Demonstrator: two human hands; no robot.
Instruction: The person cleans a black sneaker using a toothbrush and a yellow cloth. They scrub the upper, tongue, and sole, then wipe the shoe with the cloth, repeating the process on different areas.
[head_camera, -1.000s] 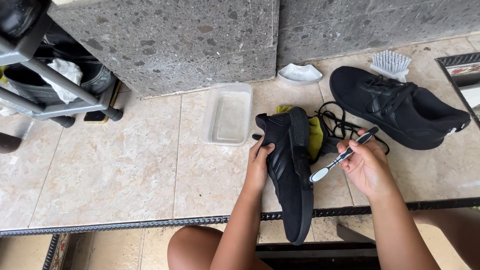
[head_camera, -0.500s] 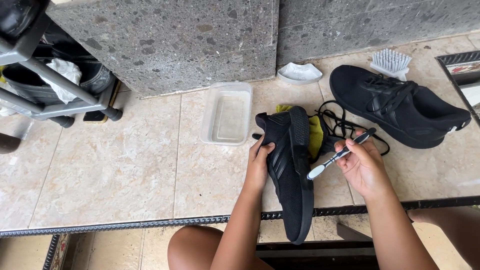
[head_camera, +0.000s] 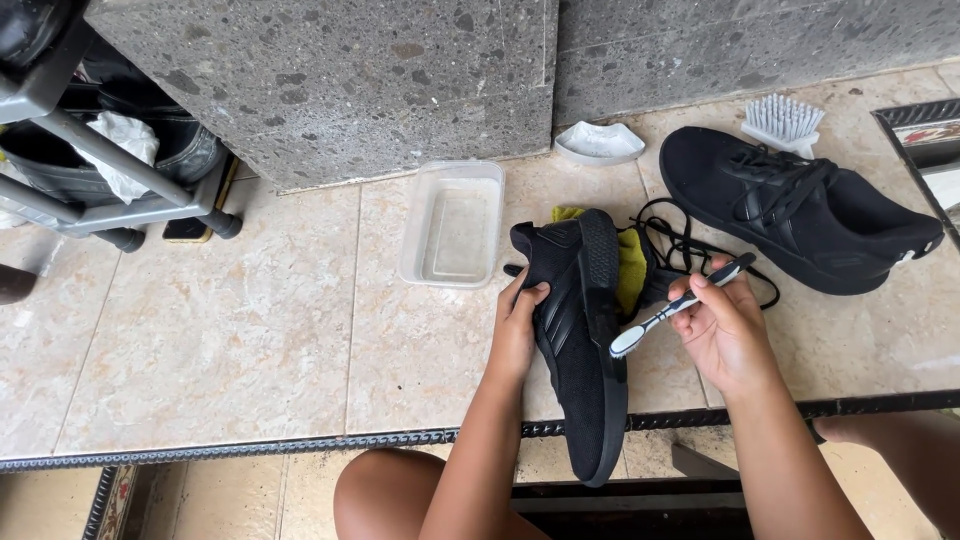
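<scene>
My left hand (head_camera: 519, 330) grips a black sneaker (head_camera: 578, 330) by its left side, holding it on edge with the sole turned to the right. My right hand (head_camera: 725, 330) holds a toothbrush (head_camera: 680, 303) with a black and white handle. Its white bristle head rests against the sole edge of the sneaker. A yellow-green cloth (head_camera: 630, 268) and loose black laces (head_camera: 690, 245) lie behind the shoe.
A second black sneaker (head_camera: 800, 210) lies at the right on the tiled floor (head_camera: 220, 340). A clear plastic tub (head_camera: 455, 222) of water sits left of the held shoe. A white scrub brush (head_camera: 782, 120), a white dish (head_camera: 598, 143), a stone wall (head_camera: 350, 70) and a metal rack (head_camera: 110, 170) stand behind.
The toothbrush head has slid a little down and left along the sneaker's sole edge. My left hand keeps its hold on the shoe.
</scene>
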